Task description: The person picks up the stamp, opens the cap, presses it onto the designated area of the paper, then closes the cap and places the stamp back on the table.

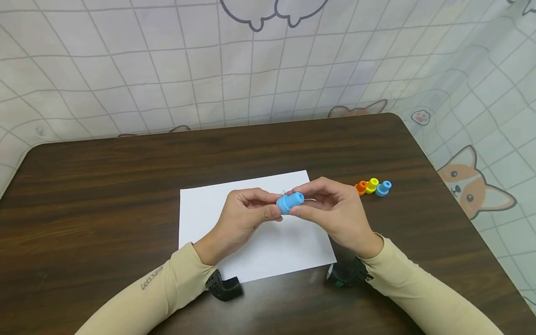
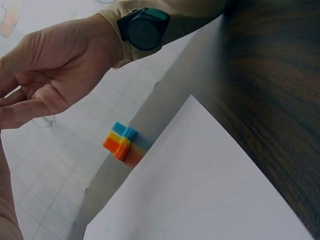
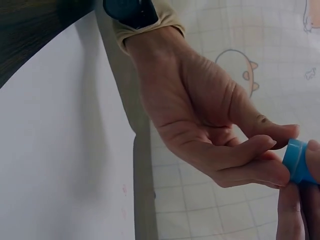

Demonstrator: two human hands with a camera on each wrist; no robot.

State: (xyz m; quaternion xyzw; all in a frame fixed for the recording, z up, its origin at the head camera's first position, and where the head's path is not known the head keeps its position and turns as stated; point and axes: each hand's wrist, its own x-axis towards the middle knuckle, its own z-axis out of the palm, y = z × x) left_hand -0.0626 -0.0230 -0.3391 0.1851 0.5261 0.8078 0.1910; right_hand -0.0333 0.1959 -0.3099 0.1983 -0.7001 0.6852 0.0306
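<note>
A small blue toy stamp (image 1: 290,203) with a wide base and a narrower knob is held above the white paper (image 1: 272,246). My left hand (image 1: 238,216) pinches its wide base between thumb and fingers. From the other side, my right hand (image 1: 341,211) pinches it with thumb and fingertips. In the right wrist view, the stamp (image 3: 299,162) shows at the right edge, where both hands' fingertips meet on it. The left wrist view shows my right hand (image 2: 62,65), with the stamp out of frame. Small faint marks (image 3: 125,190) show on the paper.
To the right of the paper, orange (image 1: 360,188), yellow (image 1: 371,185) and blue (image 1: 383,189) stamps stand in a row on the dark wooden table (image 1: 104,186). Behind the table hangs a patterned grid cloth (image 1: 167,70). A black camera (image 1: 226,287) is strapped to each wrist.
</note>
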